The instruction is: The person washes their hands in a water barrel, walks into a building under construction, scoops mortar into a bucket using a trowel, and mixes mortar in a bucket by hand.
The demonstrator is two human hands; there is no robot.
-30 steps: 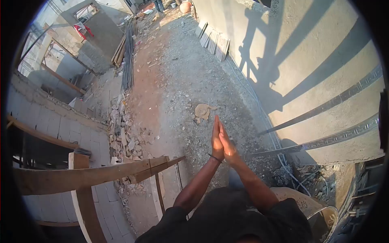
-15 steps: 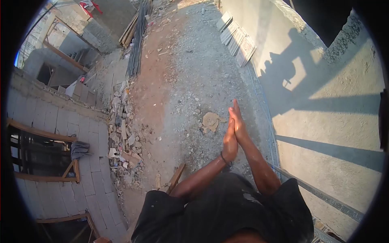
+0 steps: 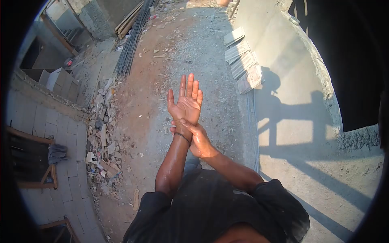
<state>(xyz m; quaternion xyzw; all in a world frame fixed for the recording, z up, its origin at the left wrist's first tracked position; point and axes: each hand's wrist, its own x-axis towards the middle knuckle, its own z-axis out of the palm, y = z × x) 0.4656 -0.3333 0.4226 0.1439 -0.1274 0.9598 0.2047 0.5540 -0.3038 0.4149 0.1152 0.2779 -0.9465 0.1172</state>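
My left hand (image 3: 187,106) is raised palm up in front of me, fingers spread and nothing in it. A thin dark wristband (image 3: 182,136) circles that forearm just below the wrist. My right hand (image 3: 199,139) is wrapped around the left wrist, its thumb across the inner side and some fingertips showing at the far edge. The skin of both forearms looks wet and shiny. Neither hand holds a tool.
Gravelly ground (image 3: 162,89) runs ahead. Broken rubble (image 3: 106,141) lines the left, with a bundle of long metal rods (image 3: 130,42) farther up. Flat slabs (image 3: 242,56) lean by the plastered wall (image 3: 283,52) on the right. A cloth (image 3: 58,154) hangs on a wooden window frame.
My palms were pressed together farther right. Now the hands have moved left and apart, the left turned palm up and open, the right closed around the left wrist. The view has shifted too.
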